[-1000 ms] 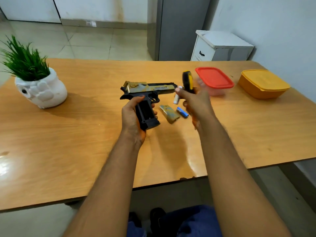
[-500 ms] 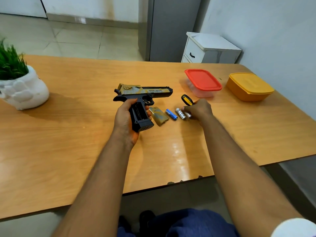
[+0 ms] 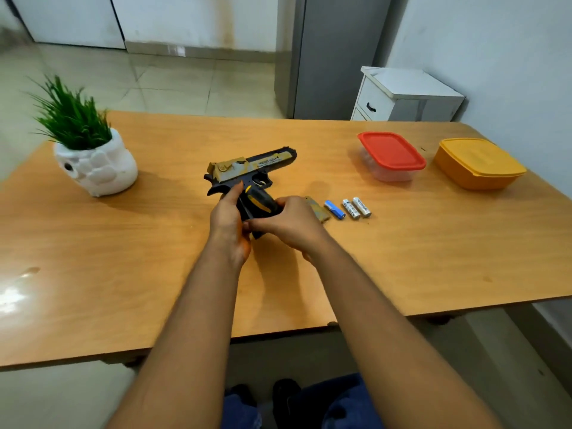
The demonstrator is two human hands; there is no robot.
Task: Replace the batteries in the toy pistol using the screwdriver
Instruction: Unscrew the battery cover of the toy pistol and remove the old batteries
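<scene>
Left hand (image 3: 229, 221) wrapped around toy pistol (image 3: 253, 167) grip, mid-table, barrel toward far right corner. Right hand (image 3: 292, 222) closed on screwdriver (image 3: 261, 204) handle, against the grip. Cover (image 3: 317, 209), blue battery (image 3: 335, 209), two silver batteries (image 3: 356, 208) lie just right on table (image 3: 123, 274).

Your forearms are bare to the frame's lower edge, no sleeves, watch or rings on left hand (image 3: 230, 222) or right hand (image 3: 294, 226). Blue trousers (image 3: 340, 404), dark shoes (image 3: 286, 388) (partly hidden).
</scene>
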